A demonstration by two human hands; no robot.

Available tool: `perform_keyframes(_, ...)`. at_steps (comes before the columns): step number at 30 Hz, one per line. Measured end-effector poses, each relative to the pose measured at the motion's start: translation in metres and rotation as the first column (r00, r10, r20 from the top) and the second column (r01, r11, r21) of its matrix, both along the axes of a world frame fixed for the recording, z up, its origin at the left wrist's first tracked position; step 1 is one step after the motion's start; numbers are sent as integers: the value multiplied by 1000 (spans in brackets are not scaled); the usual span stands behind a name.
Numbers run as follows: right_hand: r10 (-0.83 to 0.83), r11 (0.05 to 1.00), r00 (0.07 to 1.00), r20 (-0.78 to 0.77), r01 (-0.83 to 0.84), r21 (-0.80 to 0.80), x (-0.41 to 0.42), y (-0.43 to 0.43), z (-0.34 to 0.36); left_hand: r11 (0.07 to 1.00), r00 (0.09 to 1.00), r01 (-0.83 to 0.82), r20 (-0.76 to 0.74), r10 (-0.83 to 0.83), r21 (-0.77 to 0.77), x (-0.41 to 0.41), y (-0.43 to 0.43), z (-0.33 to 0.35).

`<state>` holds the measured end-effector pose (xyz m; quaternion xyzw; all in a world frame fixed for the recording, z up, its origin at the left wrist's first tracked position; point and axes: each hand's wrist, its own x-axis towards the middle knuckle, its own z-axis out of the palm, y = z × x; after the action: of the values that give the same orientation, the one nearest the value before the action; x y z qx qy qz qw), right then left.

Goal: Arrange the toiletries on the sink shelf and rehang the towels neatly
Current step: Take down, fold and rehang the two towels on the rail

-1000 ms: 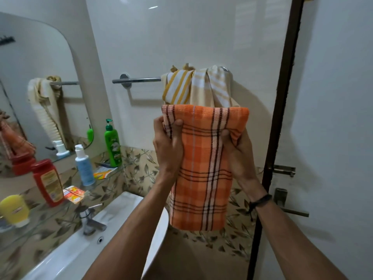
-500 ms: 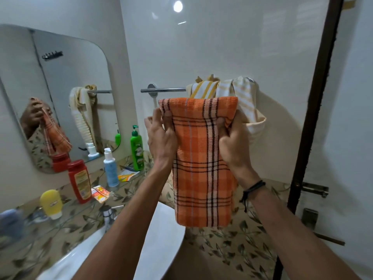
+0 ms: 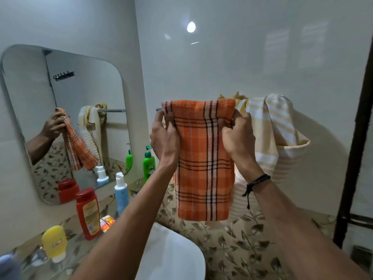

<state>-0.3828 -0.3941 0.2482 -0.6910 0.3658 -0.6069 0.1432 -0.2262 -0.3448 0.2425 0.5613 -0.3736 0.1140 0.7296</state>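
Head view: the towel half of the job looks partly done. The left hand (image 3: 164,136) and the right hand (image 3: 237,134) each pinch a top corner of the folded orange plaid towel (image 3: 202,164), holding it up flat at the height of the towel bar (image 3: 159,109). Only a stub of that bar shows, just left of the towel's top edge, and whether the fold is already over the bar or only in front of it cannot be told. Just right of the plaid towel, the cream and yellow striped towel (image 3: 276,138) hangs bunched and lopsided, so it likely needs straightening next. Below and left of the plaid towel, the shelf holds a green pump bottle (image 3: 149,162), a blue bottle (image 3: 121,194), a red bottle (image 3: 88,214) and a yellow tube (image 3: 55,242), all upright in a loose row, with a small orange packet (image 3: 107,222) lying flat beside the red one. The plaid towel itself is a waffle weave, orange with black and white stripes, hanging smooth and square
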Motion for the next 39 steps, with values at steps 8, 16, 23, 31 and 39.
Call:
perform_keyframes(8, 59, 998, 998, -20, -59, -4, 43, -33, 37, 998, 997, 70, -28, -70, -2, 62, -36, 30)
perform_keyframes(16, -8, 1000, 987, -158, 8, -2, 88, -71, 89, 942, 937, 330, -103, -334, -54, 112, -61, 73)
perform_keyframes(23, -60, 998, 983, -174, 61, 5, 118, -105, 118, 906, 904, 417, -75, -421, -66, 146, -100, 96)
perform_keyframes(31, -231, 973, 941, -249, 227, -45, 134, -154, 125, 861, 865, 502, -23, -502, 80, 169, -153, 93)
perform_keyframes(39, -588, 792, 709, -389, 407, -455, 142, -164, 120, 864, 829, 135, 423, -366, 484, 173, -175, 101)
